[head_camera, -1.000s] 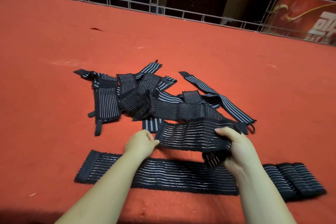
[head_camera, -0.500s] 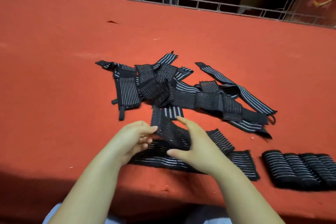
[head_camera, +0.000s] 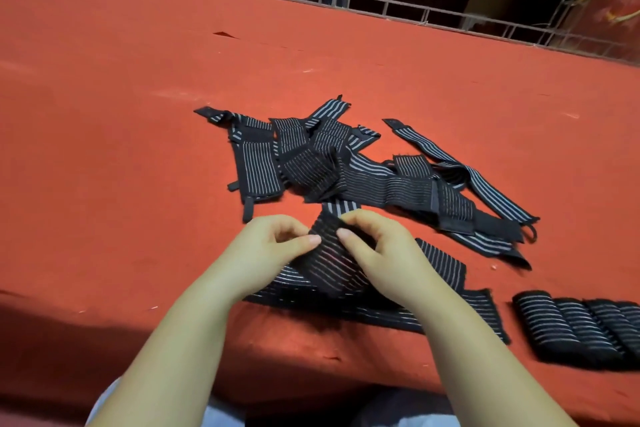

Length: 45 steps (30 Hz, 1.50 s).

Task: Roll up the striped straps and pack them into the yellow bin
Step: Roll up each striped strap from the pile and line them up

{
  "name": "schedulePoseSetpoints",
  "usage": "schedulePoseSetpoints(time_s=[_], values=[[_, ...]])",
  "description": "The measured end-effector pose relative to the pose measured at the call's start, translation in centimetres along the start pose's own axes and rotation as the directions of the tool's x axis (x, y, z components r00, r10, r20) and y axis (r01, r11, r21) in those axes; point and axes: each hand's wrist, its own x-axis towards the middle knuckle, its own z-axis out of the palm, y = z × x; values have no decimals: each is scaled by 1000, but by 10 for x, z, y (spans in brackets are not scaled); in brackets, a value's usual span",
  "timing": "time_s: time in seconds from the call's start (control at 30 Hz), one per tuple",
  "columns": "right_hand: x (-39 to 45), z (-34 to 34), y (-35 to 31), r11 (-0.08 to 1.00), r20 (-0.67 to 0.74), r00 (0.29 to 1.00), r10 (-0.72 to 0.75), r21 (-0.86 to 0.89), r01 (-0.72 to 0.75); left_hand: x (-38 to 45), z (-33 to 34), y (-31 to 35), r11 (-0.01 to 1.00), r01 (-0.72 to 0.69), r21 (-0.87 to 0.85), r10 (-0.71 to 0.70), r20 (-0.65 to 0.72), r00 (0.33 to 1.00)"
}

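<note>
Both hands have closed in since half a second ago, left hand (head_camera: pixel 273 246) and right hand (head_camera: pixel 377 246) now pinching the black white-striped elastic strap (head_camera: pixel 332 267) end between fingertips, rolling starting, yellow bin unseen.

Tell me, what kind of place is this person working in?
Probably a makeshift packing or sorting spot, not a home. A wide surface under red felt cloth, a metal lattice frame along its far edge, and a pile of striped straps being rolled by hand suggest that.
</note>
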Motion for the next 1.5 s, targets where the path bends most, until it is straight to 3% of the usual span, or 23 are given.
schedulePoseSetpoints(time_s=[0.07,0.17,0.3,0.5,0.77,1.23,1.4,1.5], values=[[8,1,0,994,46,998,44,-99,-39,0,-4,-5,999,43,-20,-44,-56,997],[21,14,5,927,150,963,226,-336,-165,0,-16,-22,983,176,-43,-181,-161,970],[40,47,17,830,224,911,347,-526,-187,-1,-32,-53,929,369,9,-360,-200,911],[69,75,24,862,383,811,442,-431,-267,2,-49,-77,863,496,90,-458,-271,847],[75,83,37,872,445,751,488,-279,-402,8,-52,-86,835,548,47,-518,-272,811],[80,89,40,814,384,718,581,-278,-510,11,-55,-95,813,580,51,-540,-309,783],[78,93,40,821,378,735,563,-355,-446,13,-56,-92,788,607,102,-554,-311,772],[80,71,29,822,538,640,548,-488,-294,13,-55,-89,776,616,138,-559,-302,772]])
